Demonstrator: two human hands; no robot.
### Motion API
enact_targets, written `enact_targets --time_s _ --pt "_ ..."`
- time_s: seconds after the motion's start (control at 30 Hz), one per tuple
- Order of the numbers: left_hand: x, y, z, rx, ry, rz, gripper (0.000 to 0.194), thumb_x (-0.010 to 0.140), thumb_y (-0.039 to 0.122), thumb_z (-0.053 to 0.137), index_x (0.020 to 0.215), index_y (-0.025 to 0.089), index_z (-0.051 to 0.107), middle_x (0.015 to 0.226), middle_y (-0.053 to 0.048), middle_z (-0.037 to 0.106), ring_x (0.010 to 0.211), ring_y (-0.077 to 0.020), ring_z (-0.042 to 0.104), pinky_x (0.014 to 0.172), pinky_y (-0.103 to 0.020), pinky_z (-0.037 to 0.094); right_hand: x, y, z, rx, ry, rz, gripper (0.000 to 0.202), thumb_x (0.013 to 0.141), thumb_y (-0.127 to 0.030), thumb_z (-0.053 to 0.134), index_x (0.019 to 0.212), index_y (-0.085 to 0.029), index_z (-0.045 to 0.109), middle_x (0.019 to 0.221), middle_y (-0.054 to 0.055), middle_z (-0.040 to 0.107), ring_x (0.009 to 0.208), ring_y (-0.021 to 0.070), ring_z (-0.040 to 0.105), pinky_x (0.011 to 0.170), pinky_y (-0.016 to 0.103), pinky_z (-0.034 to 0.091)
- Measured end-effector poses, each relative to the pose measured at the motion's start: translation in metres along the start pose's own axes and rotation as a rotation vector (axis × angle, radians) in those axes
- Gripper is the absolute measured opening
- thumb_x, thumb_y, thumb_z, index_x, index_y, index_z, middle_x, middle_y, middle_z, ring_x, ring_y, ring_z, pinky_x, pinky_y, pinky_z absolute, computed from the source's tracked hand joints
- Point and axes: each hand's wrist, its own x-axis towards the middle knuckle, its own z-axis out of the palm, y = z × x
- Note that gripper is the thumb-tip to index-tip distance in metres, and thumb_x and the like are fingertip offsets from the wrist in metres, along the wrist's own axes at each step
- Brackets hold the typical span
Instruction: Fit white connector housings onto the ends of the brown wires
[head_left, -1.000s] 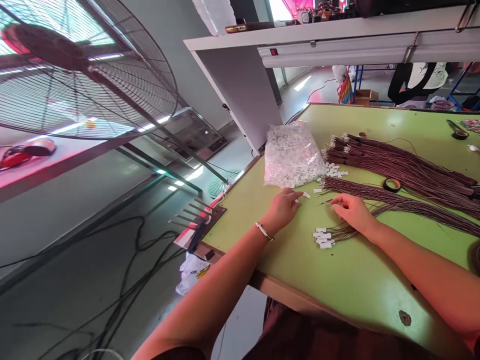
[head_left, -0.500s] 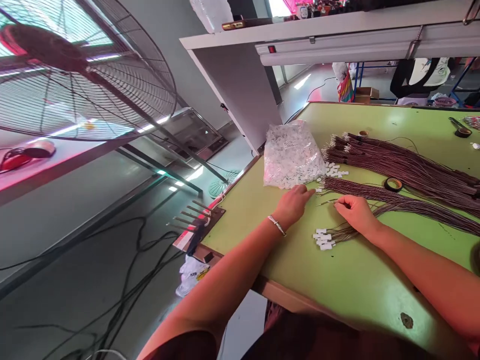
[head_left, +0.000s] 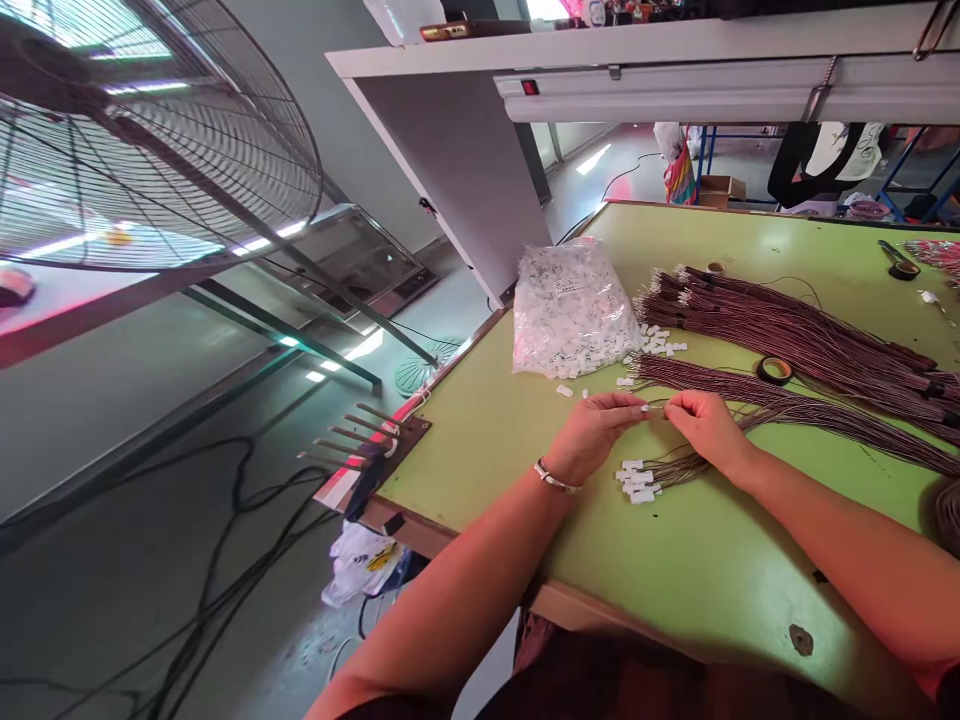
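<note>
While the left hand (head_left: 589, 438) grips a connector (head_left: 645, 408) over the worktop (head_left: 712, 570), the right hand (head_left: 703, 425) pinches a wire (head_left: 658, 407) just beside it at three o'clock, exposed length lying roughly three-to-nine.

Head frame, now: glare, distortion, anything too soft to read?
Head view: glare patch on the glossy green tabletop, lower right; head view: round dark wire-cage fan looks stretched sideways, likely wide-angle; head view: small white plastic piece in the left hand, too small for detail.
</note>
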Motion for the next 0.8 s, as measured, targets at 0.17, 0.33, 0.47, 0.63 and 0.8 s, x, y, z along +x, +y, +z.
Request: enact_targets --time_s 0.17,0.33,0.47,0.63,0.8 --pt "0.0034 -0.0023 -0.0064 -0.065 -0.03 -0.013 0.009 0.062 0.009 0.07 0.071 0.009 0.07 0.076 -0.008 0.07 0.074 -0.0142 0.065 0.089 -0.03 0.048 0.0007 0.0012 0.0008 -0.016 -0.001 -0.012 0.02 0.073 -0.03 0.049 0.061 -0.017 0.057 0.053 -0.002 0.046 0.052 0.011 0.039 0.05 0.024 0.031" --pt "0.0034 -0.0033 -0.006 -0.117 -0.06 -0.042 0.011 0.068 0.007 0.066 0.077 0.008 0.07 0.077 -0.008 0.069 0.076 -0.0147 0.066 0.092 -0.031 0.047 0.0008 0.0008 -0.0008 -0.06 -0.016 -0.014 0.021 0.075 -0.03 0.048 0.063 -0.017 0.058 0.056 -0.002 0.048 0.056 0.0117 0.041 0.054 0.024 0.033" --pt "0.003 -0.0033 -0.007 -0.137 -0.06 -0.074 0.011 0.073 0.009 0.063 0.082 0.01 0.068 0.077 -0.007 0.068 0.076 -0.0138 0.067 0.09 -0.029 0.048 0.0004 -0.0014 -0.0032 -0.035 -0.024 0.006 0.022 0.076 -0.032 0.047 0.063 -0.017 0.057 0.056 -0.002 0.048 0.055 0.0116 0.04 0.053 0.024 0.03" --pt "0.0023 -0.0041 -0.0074 -0.152 -0.094 -0.071 0.016 0.068 0.008 0.067 0.084 0.009 0.068 0.077 -0.006 0.069 0.075 -0.0128 0.066 0.088 -0.027 0.048 -0.0001 -0.0016 -0.0031 -0.05 -0.023 -0.012 0.022 0.075 -0.031 0.048 0.063 -0.017 0.057 0.054 -0.002 0.046 0.054 0.0116 0.04 0.053 0.024 0.031" --pt "0.0014 -0.0061 -0.0054 -0.104 -0.069 0.001 0.024 0.06 0.01 0.074 0.083 0.013 0.069 0.08 -0.004 0.07 0.077 -0.0129 0.066 0.09 -0.031 0.047 0.0 -0.0007 -0.0028 -0.06 -0.021 -0.022 0.02 0.075 -0.03 0.048 0.063 -0.017 0.058 0.055 -0.002 0.047 0.055 0.0118 0.041 0.054 0.024 0.032"
